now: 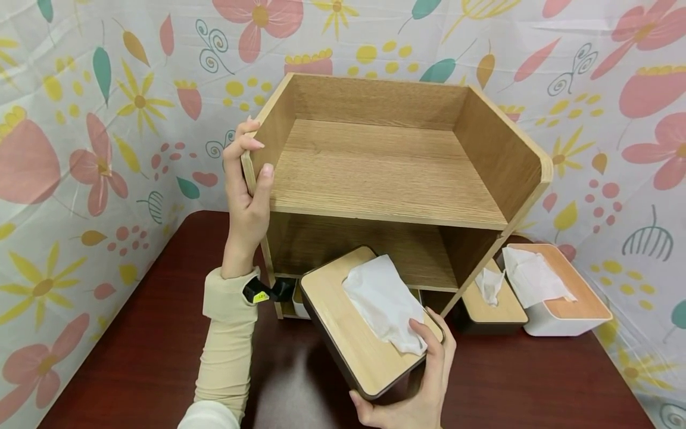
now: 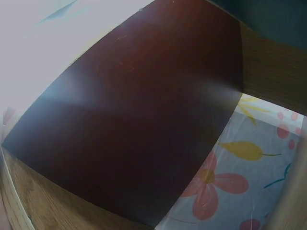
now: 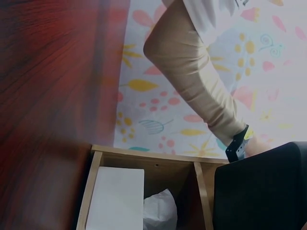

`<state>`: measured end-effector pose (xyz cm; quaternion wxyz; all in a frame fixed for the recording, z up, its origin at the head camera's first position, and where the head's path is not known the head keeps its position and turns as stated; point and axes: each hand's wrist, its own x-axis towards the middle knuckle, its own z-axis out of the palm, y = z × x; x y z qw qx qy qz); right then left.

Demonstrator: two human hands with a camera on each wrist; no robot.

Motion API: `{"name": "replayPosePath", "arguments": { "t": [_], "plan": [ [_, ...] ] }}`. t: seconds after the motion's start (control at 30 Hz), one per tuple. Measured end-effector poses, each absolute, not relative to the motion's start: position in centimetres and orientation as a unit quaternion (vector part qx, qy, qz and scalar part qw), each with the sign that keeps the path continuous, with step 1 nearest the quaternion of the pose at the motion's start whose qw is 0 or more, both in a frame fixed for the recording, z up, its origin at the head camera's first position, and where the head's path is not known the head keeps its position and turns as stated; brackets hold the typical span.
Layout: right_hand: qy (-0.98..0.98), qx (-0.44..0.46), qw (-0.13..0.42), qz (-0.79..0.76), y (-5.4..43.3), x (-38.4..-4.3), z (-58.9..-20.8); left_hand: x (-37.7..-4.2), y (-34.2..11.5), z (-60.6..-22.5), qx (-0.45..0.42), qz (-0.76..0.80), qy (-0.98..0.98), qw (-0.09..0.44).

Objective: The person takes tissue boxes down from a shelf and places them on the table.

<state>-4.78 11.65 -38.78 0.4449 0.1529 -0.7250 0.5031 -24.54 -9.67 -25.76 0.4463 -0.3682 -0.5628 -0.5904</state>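
Observation:
A wooden desktop shelf (image 1: 375, 161) stands on the dark red table, with an open top tray and compartments below. My left hand (image 1: 248, 190) grips the upper front edge of its left side panel, the thumb on the inner face. In front of the lower compartments, my right hand (image 1: 423, 381) holds a tissue box (image 1: 343, 322) by its near right corner. This box has a light wood lid and dark sides, and is tilted; a white tissue (image 1: 383, 304) sticks out of its slot. In the right wrist view the box's dark side (image 3: 261, 187) fills the lower right.
Right of the shelf stand a dark tissue box (image 1: 493, 301) with a wood lid and a white tissue box (image 1: 568, 298) with an orange-brown lid. Another white box (image 3: 115, 196) with a tissue sits in the shelf's bottom compartment. Flower-patterned cloth (image 1: 134, 149) hangs behind the table (image 1: 161, 333).

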Motion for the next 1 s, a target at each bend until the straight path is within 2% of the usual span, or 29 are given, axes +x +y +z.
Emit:
{"name": "replayPosePath", "arguments": {
  "t": [0.23, 1.0],
  "plan": [
    [-0.711, 0.141, 0.43, 0.538, 11.41, -4.36, -38.74, -24.58, -9.64, -25.78, -0.37, -0.588, -0.563, 0.448],
    [-0.682, 0.157, 0.448, 0.556, 11.24, -3.96, -38.69, -24.6, -9.65, -25.66, -0.366, -0.593, -0.559, 0.448]
  ]
}}
